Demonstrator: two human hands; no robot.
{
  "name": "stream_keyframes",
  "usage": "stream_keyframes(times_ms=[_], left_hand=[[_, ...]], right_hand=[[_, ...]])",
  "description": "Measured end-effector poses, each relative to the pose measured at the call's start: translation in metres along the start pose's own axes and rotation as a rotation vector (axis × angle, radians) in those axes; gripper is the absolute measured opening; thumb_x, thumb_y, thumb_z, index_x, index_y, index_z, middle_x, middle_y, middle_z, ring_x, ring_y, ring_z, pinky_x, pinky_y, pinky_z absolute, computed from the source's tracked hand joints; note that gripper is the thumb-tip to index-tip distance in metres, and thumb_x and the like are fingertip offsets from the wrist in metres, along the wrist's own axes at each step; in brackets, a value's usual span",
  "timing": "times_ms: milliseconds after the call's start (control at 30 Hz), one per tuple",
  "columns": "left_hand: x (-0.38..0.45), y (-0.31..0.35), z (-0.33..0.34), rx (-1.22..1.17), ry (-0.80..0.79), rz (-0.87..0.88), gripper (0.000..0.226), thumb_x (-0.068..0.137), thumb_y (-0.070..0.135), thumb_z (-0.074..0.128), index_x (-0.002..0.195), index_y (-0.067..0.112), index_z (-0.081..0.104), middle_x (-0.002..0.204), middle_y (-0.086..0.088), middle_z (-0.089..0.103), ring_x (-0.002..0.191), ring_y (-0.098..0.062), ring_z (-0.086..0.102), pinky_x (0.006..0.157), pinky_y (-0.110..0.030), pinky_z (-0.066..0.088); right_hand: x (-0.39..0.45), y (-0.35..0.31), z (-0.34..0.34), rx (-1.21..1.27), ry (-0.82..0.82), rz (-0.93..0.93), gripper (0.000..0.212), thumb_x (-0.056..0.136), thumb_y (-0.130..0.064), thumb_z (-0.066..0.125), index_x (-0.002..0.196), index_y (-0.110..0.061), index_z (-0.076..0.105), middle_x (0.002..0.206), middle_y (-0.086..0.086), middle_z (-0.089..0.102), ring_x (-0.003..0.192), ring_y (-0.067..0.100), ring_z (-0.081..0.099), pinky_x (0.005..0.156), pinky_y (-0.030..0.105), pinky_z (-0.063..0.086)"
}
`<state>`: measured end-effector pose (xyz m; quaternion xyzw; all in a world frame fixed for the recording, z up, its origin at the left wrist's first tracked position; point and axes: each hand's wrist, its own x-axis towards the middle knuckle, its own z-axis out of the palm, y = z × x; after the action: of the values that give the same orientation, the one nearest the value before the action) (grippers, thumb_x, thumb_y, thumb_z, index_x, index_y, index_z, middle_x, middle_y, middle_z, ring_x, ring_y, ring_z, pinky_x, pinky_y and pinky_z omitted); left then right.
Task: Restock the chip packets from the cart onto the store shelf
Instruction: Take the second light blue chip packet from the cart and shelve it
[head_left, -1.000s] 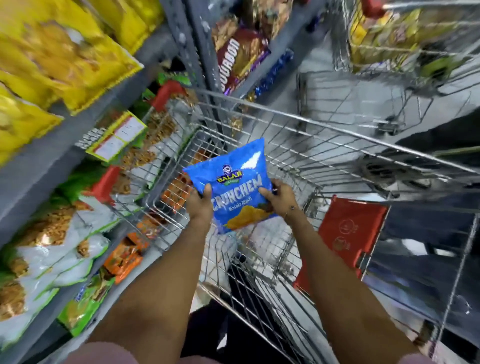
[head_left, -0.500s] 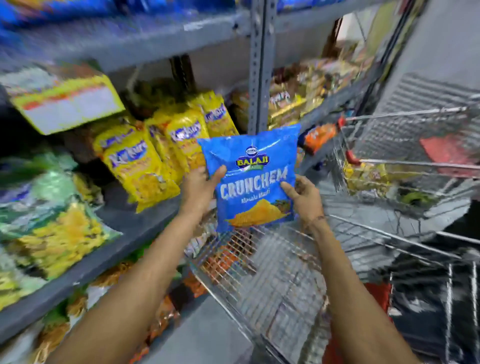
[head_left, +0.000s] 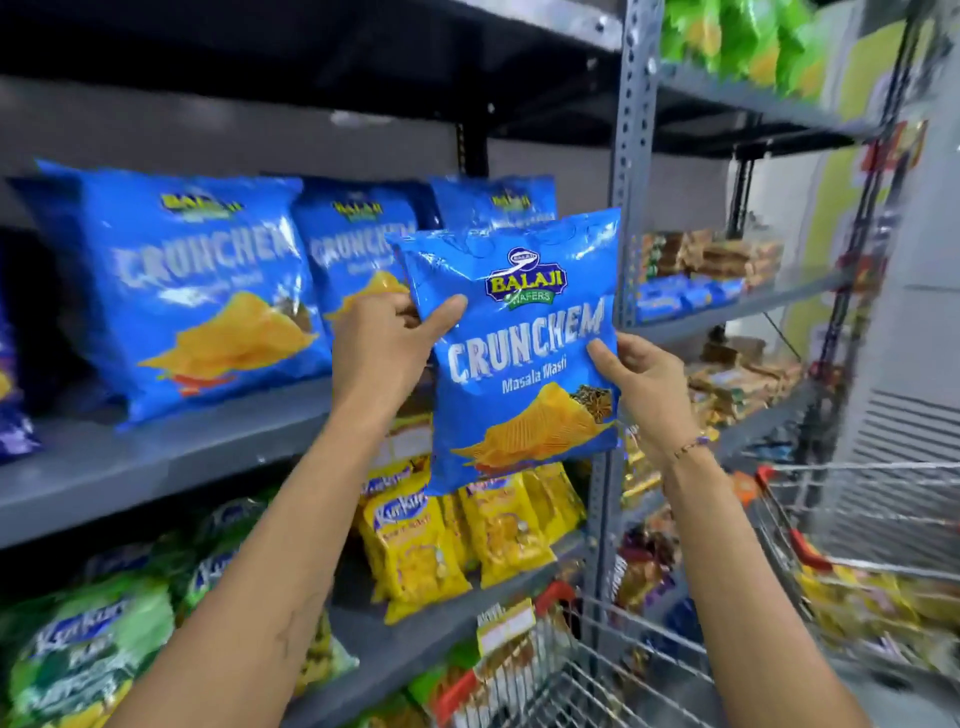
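Raised from cart to shelf (head_left: 156, 457), packet (head_left: 519, 353) (upright) clamped between 2 hands' grip.

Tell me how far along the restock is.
Three blue Crunchem packets already stand on the shelf. A fourth packet is held by the left hand and right hand in front of it, not yet placed. Cart contents are too blurred to count.

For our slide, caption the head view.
Both hands, left hand and right hand, lift a blue chip packet toward matching packets.
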<state>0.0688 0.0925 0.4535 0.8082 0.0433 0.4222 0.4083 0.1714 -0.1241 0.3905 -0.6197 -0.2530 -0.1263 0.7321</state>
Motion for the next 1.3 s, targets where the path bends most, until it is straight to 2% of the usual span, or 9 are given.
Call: stream_keyframes(times_ms=[100,367,500,567,667,867,1067,1167,1300], left_hand=[[0.027,0.016,-0.018,0.085,0.095,0.029,0.063,0.078,0.048,0.067,0.043,0.017,0.026,0.028,0.004,0.036,0.034,-0.013,0.026,0.038,-0.020,0.019],[0.087,0.023,-0.035,0.148,0.148,0.023,0.060,0.083,0.041,0.065,0.044,0.014,0.030,0.021,0.006,0.036,0.026,-0.004,0.042,0.031,-0.013,0.028],[0.120,0.004,-0.032,0.197,0.180,-0.041,0.065,0.080,0.048,0.066,0.045,0.016,0.022,0.023,0.001,0.029,0.041,-0.018,0.028,0.048,-0.032,0.035],[0.136,-0.007,-0.031,0.155,0.167,-0.081,0.064,0.078,0.048,0.068,0.044,0.016,0.024,0.024,0.000,0.028,0.049,-0.025,0.035,0.061,-0.043,0.055],[0.152,-0.016,-0.026,0.163,0.173,-0.098,0.062,0.077,0.049,0.069,0.047,0.019,0.024,0.040,0.002,0.022,0.058,-0.024,0.036,0.067,-0.046,0.054],[0.160,-0.028,-0.012,0.182,0.209,-0.200,0.060,0.079,0.049,0.065,0.050,0.018,0.023,0.050,-0.001,0.025,0.053,-0.021,0.027,0.059,-0.034,0.033],[0.152,-0.037,-0.005,0.174,0.194,-0.195,0.055,0.085,0.047,0.059,0.050,0.015,0.031,0.049,-0.006,0.032,0.049,-0.020,0.031,0.051,-0.031,0.020],[0.140,-0.045,-0.004,0.109,0.111,-0.166,0.032,0.083,0.038,0.066,0.088,0.006,0.064,0.090,-0.015,0.070,0.084,-0.028,0.064,0.073,-0.043,0.050],[0.123,-0.046,-0.003,0.243,0.136,-0.102,0.042,0.085,0.028,0.066,0.119,0.007,0.053,0.119,-0.012,0.063,0.107,-0.027,0.060,0.091,-0.039,0.048]], right_hand=[[0.031,-0.018,0.023,0.064,-0.049,-0.017,0.010,0.088,-0.016,0.062,0.094,-0.015,0.069,0.077,-0.009,0.077,0.071,0.008,0.072,0.061,0.020,0.056],[0.101,-0.024,0.070,0.018,-0.110,-0.016,0.048,0.075,-0.045,0.072,0.091,0.000,0.068,0.092,0.023,0.071,0.078,0.032,0.066,0.079,0.051,0.055],[0.124,-0.014,0.087,-0.005,-0.113,0.030,0.049,0.072,-0.052,0.071,0.063,-0.008,0.051,0.060,0.007,0.041,0.054,0.016,0.036,0.051,0.025,0.032],[0.134,-0.012,0.094,0.033,-0.112,0.052,0.023,0.081,-0.037,0.068,0.081,-0.014,0.063,0.074,0.001,0.056,0.065,0.010,0.049,0.060,0.019,0.039],[0.149,-0.002,0.103,0.038,-0.079,0.061,0.048,0.084,-0.030,0.066,0.113,0.008,0.058,0.110,0.015,0.066,0.098,0.022,0.061,0.084,0.035,0.047],[0.165,0.021,0.119,-0.002,-0.077,0.073,0.036,0.080,-0.040,0.068,0.061,-0.029,0.040,0.061,-0.013,0.038,0.055,0.001,0.034,0.050,0.016,0.030],[0.170,0.032,0.119,-0.070,-0.096,0.105,0.065,0.085,-0.036,0.064,0.138,-0.006,0.041,0.138,0.012,0.049,0.121,0.024,0.051,0.056,0.015,0.041],[0.166,0.038,0.119,-0.078,-0.080,0.084,0.063,0.085,-0.034,0.065,0.137,-0.008,0.042,0.139,0.013,0.050,0.126,0.024,0.050,0.077,0.027,0.045],[0.156,0.040,0.118,-0.101,-0.051,0.040,0.053,0.087,-0.032,0.063,0.133,-0.011,0.048,0.125,0.010,0.060,0.101,0.021,0.062,0.076,0.031,0.052]])
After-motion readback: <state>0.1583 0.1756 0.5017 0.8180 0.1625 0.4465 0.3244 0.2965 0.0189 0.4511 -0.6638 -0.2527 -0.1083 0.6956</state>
